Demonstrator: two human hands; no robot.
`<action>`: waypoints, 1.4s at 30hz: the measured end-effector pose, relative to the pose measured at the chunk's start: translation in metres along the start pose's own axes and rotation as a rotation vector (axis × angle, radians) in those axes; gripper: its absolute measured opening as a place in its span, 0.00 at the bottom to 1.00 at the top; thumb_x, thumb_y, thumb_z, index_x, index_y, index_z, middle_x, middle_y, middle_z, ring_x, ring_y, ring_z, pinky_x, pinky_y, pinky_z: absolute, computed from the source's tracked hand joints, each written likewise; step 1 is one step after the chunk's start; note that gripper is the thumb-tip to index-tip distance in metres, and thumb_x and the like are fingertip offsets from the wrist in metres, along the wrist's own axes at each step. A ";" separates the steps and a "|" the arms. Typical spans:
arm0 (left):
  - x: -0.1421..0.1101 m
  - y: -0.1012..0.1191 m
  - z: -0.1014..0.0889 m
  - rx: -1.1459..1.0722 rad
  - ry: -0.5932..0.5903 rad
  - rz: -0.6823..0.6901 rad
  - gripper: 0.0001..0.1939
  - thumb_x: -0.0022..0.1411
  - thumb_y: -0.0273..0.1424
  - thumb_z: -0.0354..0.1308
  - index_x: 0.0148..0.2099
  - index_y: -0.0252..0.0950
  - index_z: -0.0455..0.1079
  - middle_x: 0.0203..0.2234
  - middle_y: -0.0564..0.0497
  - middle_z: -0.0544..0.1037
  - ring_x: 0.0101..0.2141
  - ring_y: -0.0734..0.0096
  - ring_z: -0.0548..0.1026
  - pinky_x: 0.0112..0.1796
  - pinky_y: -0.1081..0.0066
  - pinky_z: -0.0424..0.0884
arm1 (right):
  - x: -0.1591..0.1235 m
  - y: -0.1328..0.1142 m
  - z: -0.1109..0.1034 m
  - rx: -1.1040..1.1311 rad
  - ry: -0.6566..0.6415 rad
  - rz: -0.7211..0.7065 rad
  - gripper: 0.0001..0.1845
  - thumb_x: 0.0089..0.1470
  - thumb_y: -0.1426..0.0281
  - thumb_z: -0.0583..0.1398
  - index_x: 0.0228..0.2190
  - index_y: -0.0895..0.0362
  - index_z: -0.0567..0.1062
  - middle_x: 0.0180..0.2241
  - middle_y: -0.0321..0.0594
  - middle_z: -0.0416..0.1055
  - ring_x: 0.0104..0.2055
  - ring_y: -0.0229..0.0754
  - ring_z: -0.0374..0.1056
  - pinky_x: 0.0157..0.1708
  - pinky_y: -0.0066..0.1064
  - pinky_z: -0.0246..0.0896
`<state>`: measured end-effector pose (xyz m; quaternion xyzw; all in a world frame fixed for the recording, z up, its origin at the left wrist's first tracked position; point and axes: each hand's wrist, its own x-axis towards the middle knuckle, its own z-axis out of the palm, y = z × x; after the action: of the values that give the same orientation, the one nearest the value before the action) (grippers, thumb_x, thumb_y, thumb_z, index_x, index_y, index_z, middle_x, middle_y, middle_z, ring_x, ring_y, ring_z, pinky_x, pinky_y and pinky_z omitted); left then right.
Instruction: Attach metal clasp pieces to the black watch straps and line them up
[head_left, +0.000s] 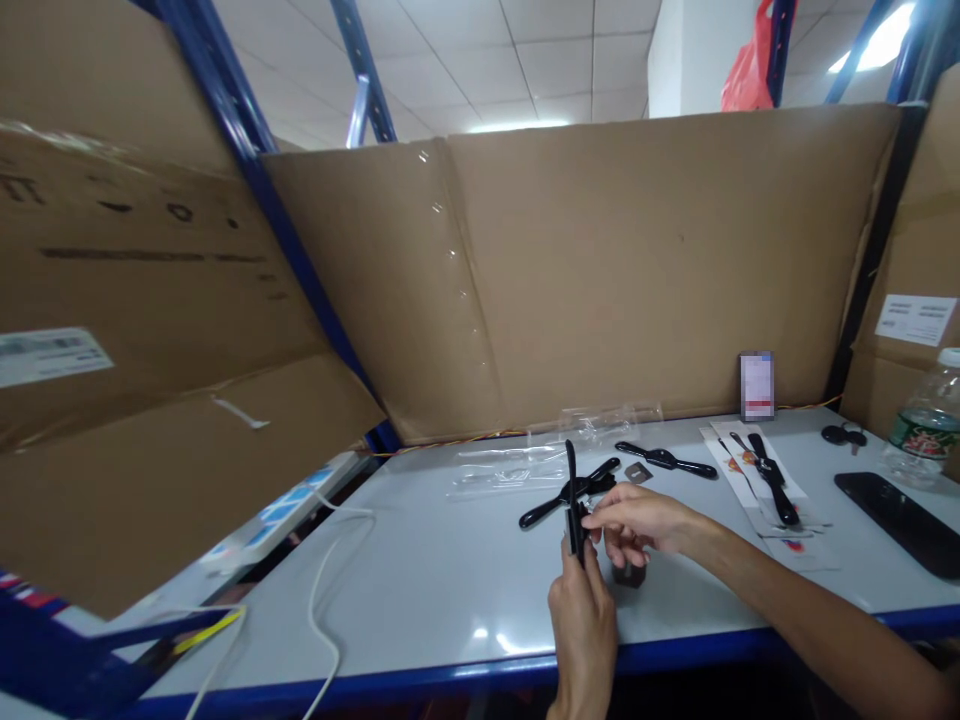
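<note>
Left hand (583, 605) grips an upright black part (574, 520) above the grey table (435, 580);
right hand (639, 515) touches its side; whether pinching, I cannot tell; another black piece (550, 506) lies behind.

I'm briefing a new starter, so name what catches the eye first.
A tall brown cardboard panel fills the middle, behind the pale table. Below it, right of centre, the left hand holds up a black piece, with the right hand beside it. A red bag hangs at upper right.
</note>
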<state>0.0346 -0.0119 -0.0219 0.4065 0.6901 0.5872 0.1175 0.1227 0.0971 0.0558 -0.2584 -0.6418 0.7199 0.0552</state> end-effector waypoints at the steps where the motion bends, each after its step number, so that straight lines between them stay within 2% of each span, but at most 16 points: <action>1: 0.000 0.000 0.000 0.008 0.001 0.007 0.08 0.61 0.28 0.53 0.41 0.38 0.72 0.20 0.45 0.75 0.21 0.55 0.72 0.26 0.66 0.55 | 0.001 0.001 0.000 0.024 -0.006 0.009 0.14 0.55 0.64 0.61 0.23 0.61 0.73 0.14 0.36 0.71 0.09 0.31 0.59 0.08 0.19 0.51; 5: 0.000 -0.001 0.000 0.027 -0.009 0.011 0.08 0.61 0.29 0.52 0.41 0.38 0.71 0.20 0.44 0.76 0.21 0.54 0.72 0.26 0.66 0.56 | 0.003 0.003 0.004 0.004 0.035 -0.010 0.13 0.54 0.69 0.58 0.19 0.59 0.70 0.13 0.35 0.70 0.09 0.31 0.58 0.08 0.20 0.52; 8: 0.002 0.000 -0.001 0.030 0.003 0.005 0.05 0.60 0.31 0.52 0.34 0.40 0.69 0.19 0.44 0.74 0.20 0.56 0.71 0.25 0.66 0.56 | 0.000 0.004 0.006 -0.129 0.063 -0.047 0.11 0.53 0.73 0.56 0.19 0.58 0.68 0.13 0.33 0.70 0.09 0.31 0.58 0.09 0.20 0.51; 10: 0.003 0.001 -0.003 -0.005 -0.022 -0.011 0.08 0.60 0.35 0.53 0.28 0.41 0.66 0.18 0.46 0.73 0.19 0.60 0.70 0.24 0.67 0.57 | -0.005 0.003 0.007 -0.258 0.099 -0.099 0.11 0.55 0.73 0.56 0.21 0.57 0.67 0.14 0.32 0.69 0.10 0.32 0.60 0.11 0.20 0.52; 13: 0.006 0.002 -0.007 -0.194 -0.197 -0.170 0.17 0.62 0.46 0.51 0.27 0.42 0.62 0.11 0.54 0.65 0.12 0.67 0.63 0.17 0.70 0.55 | -0.013 -0.001 0.010 -0.537 0.268 -0.278 0.11 0.55 0.71 0.60 0.23 0.56 0.68 0.16 0.30 0.69 0.14 0.33 0.63 0.16 0.22 0.53; 16: 0.007 0.004 -0.011 -0.423 -0.378 -0.334 0.22 0.59 0.55 0.51 0.31 0.41 0.63 0.07 0.61 0.61 0.07 0.71 0.58 0.11 0.73 0.53 | -0.017 -0.004 0.015 -0.770 0.406 -0.430 0.09 0.53 0.74 0.63 0.23 0.57 0.70 0.18 0.31 0.71 0.20 0.34 0.65 0.22 0.23 0.53; 19: 0.007 0.006 -0.013 -0.541 -0.418 -0.376 0.22 0.56 0.55 0.56 0.33 0.39 0.63 0.07 0.61 0.63 0.08 0.72 0.61 0.11 0.75 0.57 | -0.016 -0.004 0.018 -0.871 0.494 -0.455 0.03 0.53 0.74 0.64 0.30 0.57 0.73 0.21 0.34 0.74 0.25 0.38 0.68 0.27 0.25 0.54; 21: 0.008 0.007 -0.014 -0.591 -0.435 -0.403 0.21 0.56 0.53 0.57 0.33 0.40 0.62 0.07 0.60 0.64 0.09 0.71 0.63 0.12 0.76 0.57 | -0.015 -0.003 0.018 -0.907 0.528 -0.433 0.03 0.54 0.73 0.64 0.33 0.58 0.75 0.22 0.36 0.75 0.26 0.40 0.70 0.29 0.26 0.56; 23: 0.008 0.007 -0.017 -0.630 -0.466 -0.428 0.20 0.56 0.51 0.58 0.33 0.40 0.61 0.07 0.60 0.65 0.09 0.71 0.65 0.12 0.76 0.57 | -0.014 -0.002 0.018 -0.936 0.517 -0.442 0.01 0.54 0.75 0.63 0.31 0.58 0.76 0.23 0.37 0.76 0.27 0.40 0.70 0.29 0.26 0.56; 28: 0.012 0.004 -0.027 -0.725 -0.546 -0.445 0.17 0.58 0.46 0.58 0.38 0.37 0.65 0.07 0.60 0.65 0.06 0.74 0.60 0.10 0.78 0.52 | -0.010 0.000 0.011 -0.919 0.399 -0.606 0.16 0.53 0.85 0.56 0.32 0.57 0.81 0.26 0.36 0.77 0.30 0.38 0.72 0.34 0.26 0.59; 31: 0.012 0.004 -0.031 -0.772 -0.565 -0.455 0.19 0.60 0.45 0.57 0.45 0.35 0.67 0.06 0.62 0.64 0.06 0.73 0.59 0.09 0.78 0.52 | -0.006 -0.001 0.007 -0.872 0.411 -0.674 0.21 0.53 0.87 0.54 0.32 0.55 0.83 0.31 0.37 0.78 0.35 0.38 0.72 0.38 0.27 0.60; 33: 0.012 0.005 -0.031 -0.778 -0.573 -0.459 0.20 0.60 0.45 0.58 0.46 0.34 0.66 0.06 0.62 0.64 0.06 0.73 0.60 0.09 0.78 0.54 | -0.004 -0.001 0.006 -0.847 0.473 -0.656 0.19 0.54 0.85 0.56 0.33 0.55 0.83 0.32 0.37 0.77 0.34 0.37 0.70 0.37 0.27 0.60; 36: 0.011 0.005 -0.029 -0.764 -0.571 -0.457 0.20 0.59 0.46 0.58 0.44 0.35 0.65 0.07 0.61 0.64 0.06 0.73 0.60 0.10 0.78 0.55 | -0.004 -0.002 0.009 -0.868 0.608 -0.582 0.03 0.55 0.73 0.65 0.32 0.56 0.81 0.30 0.37 0.74 0.32 0.39 0.68 0.35 0.28 0.58; 38: 0.011 0.004 -0.027 -0.758 -0.573 -0.445 0.17 0.60 0.45 0.58 0.41 0.36 0.65 0.07 0.60 0.65 0.06 0.73 0.60 0.09 0.78 0.54 | -0.005 -0.001 0.012 -0.894 0.631 -0.573 0.05 0.50 0.69 0.69 0.30 0.57 0.79 0.30 0.36 0.73 0.32 0.39 0.67 0.34 0.29 0.58; 40: 0.010 0.003 -0.027 -0.761 -0.574 -0.439 0.15 0.61 0.44 0.57 0.38 0.37 0.64 0.07 0.60 0.65 0.06 0.74 0.60 0.10 0.78 0.54 | -0.005 0.000 0.016 -0.873 0.583 -0.620 0.03 0.50 0.75 0.67 0.30 0.57 0.79 0.32 0.37 0.74 0.33 0.38 0.68 0.35 0.29 0.59; 42: 0.010 0.003 -0.027 -0.768 -0.572 -0.442 0.14 0.62 0.44 0.57 0.39 0.38 0.63 0.07 0.61 0.64 0.06 0.74 0.59 0.10 0.78 0.54 | -0.005 0.002 0.017 -0.817 0.517 -0.669 0.11 0.50 0.83 0.62 0.32 0.57 0.79 0.33 0.37 0.75 0.34 0.38 0.69 0.36 0.28 0.61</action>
<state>0.0117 -0.0241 -0.0086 0.3230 0.4349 0.6244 0.5628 0.1199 0.0798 0.0563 -0.2091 -0.8796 0.2714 0.3301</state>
